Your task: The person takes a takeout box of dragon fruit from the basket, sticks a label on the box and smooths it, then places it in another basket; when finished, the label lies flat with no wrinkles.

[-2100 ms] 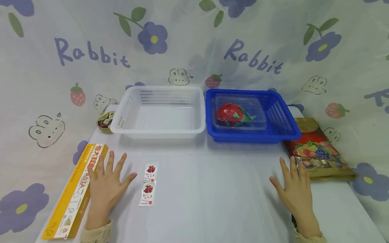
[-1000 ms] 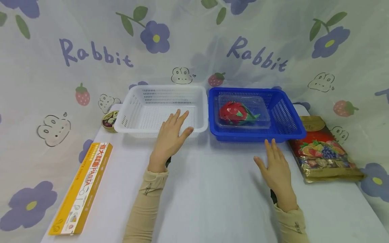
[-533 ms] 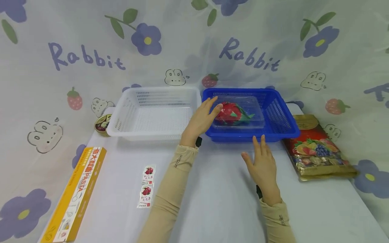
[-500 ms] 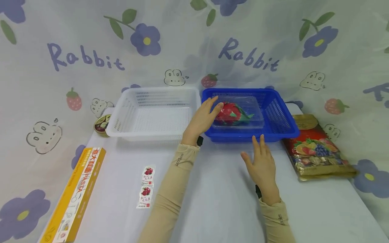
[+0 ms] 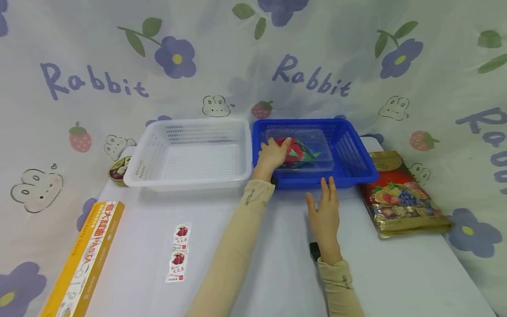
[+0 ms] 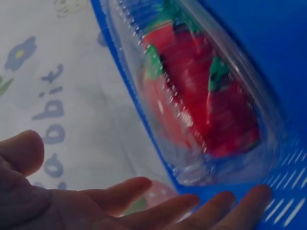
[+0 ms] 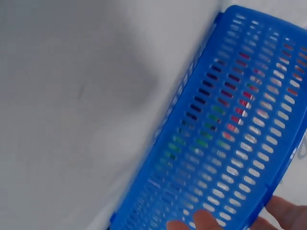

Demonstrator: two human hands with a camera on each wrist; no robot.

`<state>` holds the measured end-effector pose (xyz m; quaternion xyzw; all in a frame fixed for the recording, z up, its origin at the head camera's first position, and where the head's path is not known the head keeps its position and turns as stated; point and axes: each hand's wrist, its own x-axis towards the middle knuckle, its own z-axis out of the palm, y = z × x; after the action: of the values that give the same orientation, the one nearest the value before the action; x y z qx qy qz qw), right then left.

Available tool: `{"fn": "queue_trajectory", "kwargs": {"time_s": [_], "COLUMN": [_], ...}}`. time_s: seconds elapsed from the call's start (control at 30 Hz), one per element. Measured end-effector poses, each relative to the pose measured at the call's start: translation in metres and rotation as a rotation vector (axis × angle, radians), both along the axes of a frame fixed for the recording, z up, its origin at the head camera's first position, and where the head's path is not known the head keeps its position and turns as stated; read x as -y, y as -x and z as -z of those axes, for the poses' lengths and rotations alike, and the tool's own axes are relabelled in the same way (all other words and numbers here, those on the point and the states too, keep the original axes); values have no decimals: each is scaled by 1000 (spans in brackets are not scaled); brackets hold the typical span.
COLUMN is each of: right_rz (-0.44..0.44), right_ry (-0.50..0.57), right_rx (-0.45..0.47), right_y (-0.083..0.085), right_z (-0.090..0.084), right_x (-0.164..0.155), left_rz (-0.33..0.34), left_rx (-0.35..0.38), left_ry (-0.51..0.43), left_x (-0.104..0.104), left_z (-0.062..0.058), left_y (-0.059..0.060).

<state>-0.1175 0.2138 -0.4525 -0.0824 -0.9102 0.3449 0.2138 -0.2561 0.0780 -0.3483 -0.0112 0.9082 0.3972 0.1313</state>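
Note:
My left hand (image 5: 272, 155) reaches into the blue basket (image 5: 366, 169), over the left end of a clear plastic box (image 5: 325, 162). Inside the box lies a red dragon fruit (image 5: 295, 154) with green tips. The left wrist view shows my left fingers (image 6: 175, 207) spread beside the box's end, thumb held apart, nothing gripped. My right hand (image 5: 324, 222) is in front of the blue basket, fingers extended, fingertips at its front rim. In the right wrist view, my right fingertips (image 7: 204, 220) overlap the basket's slotted wall, the fruit's red and green showing through.
A white basket (image 5: 190, 181) stands directly left of the blue one. On the table lie a sheet of dragon fruit stickers (image 5: 178, 259), a yellow-and-white pasta box (image 5: 85, 255) at left and a red-gold fruit pouch (image 5: 400, 193) at right. A round tin (image 5: 118, 171) sits behind, far left.
Both hands have left the table's sides. My left hand has crossed over the white basket and lowered to the clear box; my right hand has moved inward to the blue basket's front. The view shifts slightly.

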Motion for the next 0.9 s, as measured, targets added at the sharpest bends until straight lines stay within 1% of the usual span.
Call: {"fn": "queue_trajectory", "kwargs": {"time_s": [0.07,0.13,0.3,0.37,0.47,0.57,0.7,0.8,0.9], "right_rz": [16,26,35,42,49,47,42,47,51], "right_ry": [27,49,86,88,90,97,100,92,90], "right_rx": [16,25,11,7,10,17,25,25,22], "right_y": [2,3,6,7,7,7,8,8,9], "right_z": [1,2,6,7,8,8,8,9,11], "right_x": [3,6,9,9,8,8,8,7,6], "left_rz": [-9,-1,71,83,79,60,55,66,53], "left_rx": [27,44,62,70,81,103,157,197,240], "left_ry": [21,46,126,136,150,202,286,323,364], "left_x": [-4,-8,-18,-22,-26,-29,-34,-39,-45], "left_z": [3,5,7,6,5,5,4,2,-2], "left_y": [1,2,5,6,9,13,19,22,25]}}
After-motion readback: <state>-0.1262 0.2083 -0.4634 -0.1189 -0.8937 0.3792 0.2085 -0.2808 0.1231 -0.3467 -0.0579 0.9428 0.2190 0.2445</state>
